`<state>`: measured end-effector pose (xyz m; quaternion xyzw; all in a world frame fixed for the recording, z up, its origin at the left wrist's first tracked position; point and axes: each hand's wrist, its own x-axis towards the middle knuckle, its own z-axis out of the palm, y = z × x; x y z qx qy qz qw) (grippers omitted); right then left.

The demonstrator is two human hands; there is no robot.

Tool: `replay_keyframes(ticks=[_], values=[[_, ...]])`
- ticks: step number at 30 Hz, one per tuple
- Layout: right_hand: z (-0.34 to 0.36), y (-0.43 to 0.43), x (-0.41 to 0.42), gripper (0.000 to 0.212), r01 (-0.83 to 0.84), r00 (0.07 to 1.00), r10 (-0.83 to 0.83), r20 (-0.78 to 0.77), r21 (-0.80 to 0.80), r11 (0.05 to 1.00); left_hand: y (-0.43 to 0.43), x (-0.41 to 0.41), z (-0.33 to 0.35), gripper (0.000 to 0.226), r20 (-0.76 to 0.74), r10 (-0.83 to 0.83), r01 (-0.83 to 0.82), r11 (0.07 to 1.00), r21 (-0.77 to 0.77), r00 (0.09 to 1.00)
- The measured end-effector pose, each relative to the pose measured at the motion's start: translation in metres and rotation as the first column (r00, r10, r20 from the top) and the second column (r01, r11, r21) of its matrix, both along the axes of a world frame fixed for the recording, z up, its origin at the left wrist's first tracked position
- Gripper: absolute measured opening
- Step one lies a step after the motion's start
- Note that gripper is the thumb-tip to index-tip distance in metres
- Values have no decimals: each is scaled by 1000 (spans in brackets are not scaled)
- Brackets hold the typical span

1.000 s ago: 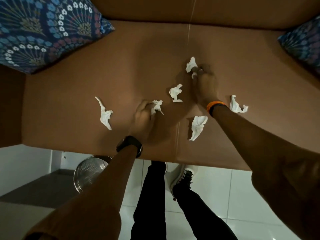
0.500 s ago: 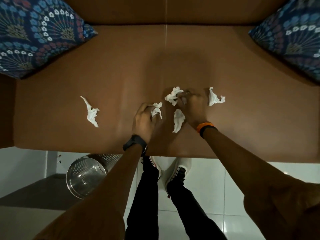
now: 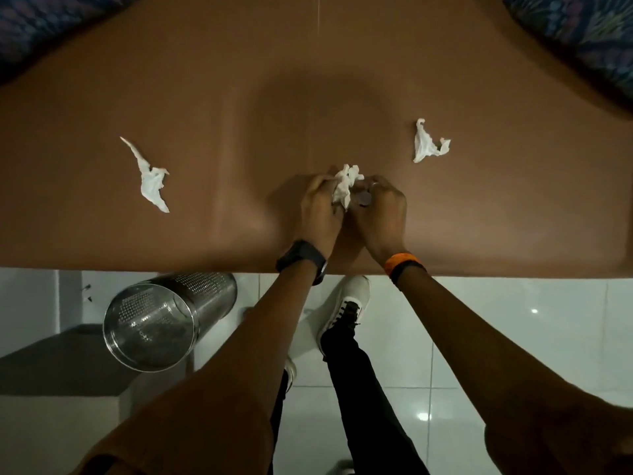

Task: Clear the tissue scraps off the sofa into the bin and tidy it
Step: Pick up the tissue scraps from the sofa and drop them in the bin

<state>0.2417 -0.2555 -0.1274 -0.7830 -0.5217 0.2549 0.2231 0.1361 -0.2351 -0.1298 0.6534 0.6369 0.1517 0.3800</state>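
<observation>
My left hand (image 3: pixel 320 209) and my right hand (image 3: pixel 380 209) meet side by side over the front middle of the brown sofa seat (image 3: pixel 222 80). A bunch of white tissue scraps (image 3: pixel 346 185) is pinched between them, mostly in the left hand's fingers. The right hand's fingers are curled shut against the bunch. One loose tissue scrap (image 3: pixel 150 176) lies on the seat at the left. Another loose scrap (image 3: pixel 426 144) lies to the right of my hands. A perforated steel bin (image 3: pixel 154 323) stands on the floor below the seat's front edge, left of my left arm.
Blue patterned cushions sit at the back left corner (image 3: pixel 30 25) and back right corner (image 3: pixel 582 32) of the sofa. My legs and white shoes (image 3: pixel 346 303) stand on white floor tiles (image 3: pixel 496 320) right at the sofa's front edge. A grey ledge (image 3: pixel 51 365) lies beside the bin.
My hands came together near the seat's front and gathered the middle scraps into one bunch. The view has shifted down, so the bin shows more fully.
</observation>
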Motion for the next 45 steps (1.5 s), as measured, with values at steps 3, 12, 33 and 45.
replay_keyframes(ticks=[3, 12, 33, 45], values=[[7, -1, -32, 13, -6, 996, 6, -84, 0, 1000, -6, -32, 8, 32, 9, 96, -96, 995, 8, 995], [12, -74, -236, 6, -392, 889, 353, -290, -85, 916, -115, -252, 13, 22, -82, 349, -353, 934, -47, 934], [-70, -110, -399, 36, -705, 698, 715, -43, -215, 676, -161, -414, -87, 51, -323, 283, -322, 944, -74, 903], [16, 11, -163, 23, -274, 941, 247, 233, 88, 958, 40, -254, 17, 56, -129, 185, -163, 973, 165, 974]])
